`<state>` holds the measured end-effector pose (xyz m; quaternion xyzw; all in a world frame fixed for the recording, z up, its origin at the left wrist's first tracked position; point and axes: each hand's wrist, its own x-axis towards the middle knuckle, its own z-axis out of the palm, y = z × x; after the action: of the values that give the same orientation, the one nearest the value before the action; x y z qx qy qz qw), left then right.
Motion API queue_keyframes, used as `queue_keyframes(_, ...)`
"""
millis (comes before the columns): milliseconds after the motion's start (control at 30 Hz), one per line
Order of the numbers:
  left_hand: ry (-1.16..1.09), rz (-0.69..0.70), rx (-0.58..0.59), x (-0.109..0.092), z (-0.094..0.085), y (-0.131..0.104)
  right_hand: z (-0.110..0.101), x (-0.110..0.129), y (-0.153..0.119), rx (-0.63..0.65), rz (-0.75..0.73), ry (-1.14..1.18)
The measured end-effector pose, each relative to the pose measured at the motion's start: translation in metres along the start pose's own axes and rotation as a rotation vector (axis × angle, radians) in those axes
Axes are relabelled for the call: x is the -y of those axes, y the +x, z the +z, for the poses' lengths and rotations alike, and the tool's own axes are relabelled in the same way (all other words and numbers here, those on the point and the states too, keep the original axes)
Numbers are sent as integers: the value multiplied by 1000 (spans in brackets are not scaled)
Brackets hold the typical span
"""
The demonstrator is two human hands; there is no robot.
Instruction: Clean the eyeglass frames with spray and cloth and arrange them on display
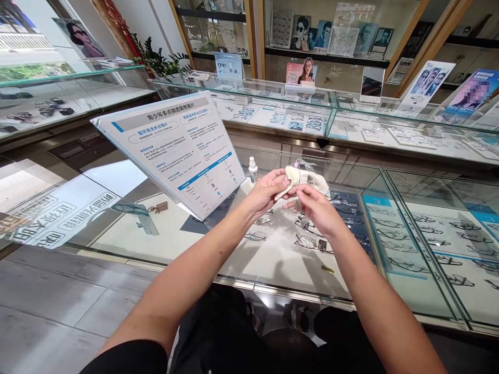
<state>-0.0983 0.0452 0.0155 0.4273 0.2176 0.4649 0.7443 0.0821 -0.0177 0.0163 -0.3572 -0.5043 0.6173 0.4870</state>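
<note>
My left hand (268, 191) is closed on a cream-white cloth (281, 194), pinched between thumb and fingers above the glass counter. Close beside it, my right hand (315, 203) has its fingers pinched on a thin-rimmed pair of glasses (298, 188), mostly hidden by the fingers. The two hands nearly meet at the glasses and cloth. Behind my right hand lies a crumpled cream cloth (317, 179); whether it joins the held one I cannot tell. A small white bottle (253, 170) stands upright just beyond my left hand.
A large printed sign (175, 150) leans on the counter at the left. Several eyeglass frames (307, 241) show in the counter (273, 267) below my hands, more in the right section (393, 234). A brown keychain-like item (158, 208) lies left. Display cases (273, 104) stand across the back.
</note>
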Motion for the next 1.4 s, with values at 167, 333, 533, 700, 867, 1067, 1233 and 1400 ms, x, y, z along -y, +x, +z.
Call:
queue_keyframes(167, 22, -58, 99, -1, 3, -2, 0, -1, 0, 34, 6, -21)
queue_keyframes(333, -6, -54, 153, 1, 0, -3, -2, -1, -1, 54, 17, 1)
queue_keyframes(533, -24, -44, 77, 4, 1, -4, 0, 1, -2, 71, 40, 28)
queue_keyframes(700, -21, -20, 147, 5, 8, -6, 0, -2, -1, 81, 53, 29)
queue_keyframes(867, 5, -2, 144, 10, 7, -7, 3, -8, 0, 78, 48, 30)
queue_keyframes(1067, 47, -1, 91, 11, 9, -9, 4, -11, -1, 79, 51, -5)
queue_keyframes(1233, -35, 12, 91, 1, 7, -8, -1, -4, 0, 54, 43, 11)
queue_keyframes(1400, -81, -85, 117, -5, 9, -7, -3, -1, -1, 80, 48, 33)
